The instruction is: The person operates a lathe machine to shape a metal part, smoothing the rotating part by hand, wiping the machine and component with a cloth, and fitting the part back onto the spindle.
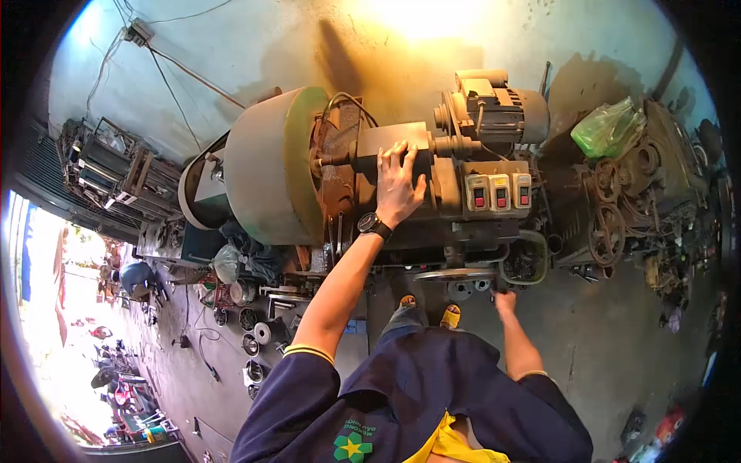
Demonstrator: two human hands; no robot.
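My left hand (399, 185), with a black watch at its wrist, lies with spread fingers on a grey metal housing (392, 137) of a large machine. A shaft (335, 160) runs from that housing toward a big round drum-shaped guard (270, 162) on the left. Lower down at the right, my right hand (504, 301) is closed around the handle at the rim of a handwheel (454, 275). The handle itself is mostly hidden by my fingers. Between and above the hands is a switch panel (498, 187) with three switch boxes with red buttons.
An electric motor (505, 112) sits on top of the machine. Beside it at the right stand more greasy machinery (652, 177) and a green plastic bag (610, 130). Metal rings and parts (270, 332) lie on the floor at left. A basket (525, 258) hangs near the handwheel.
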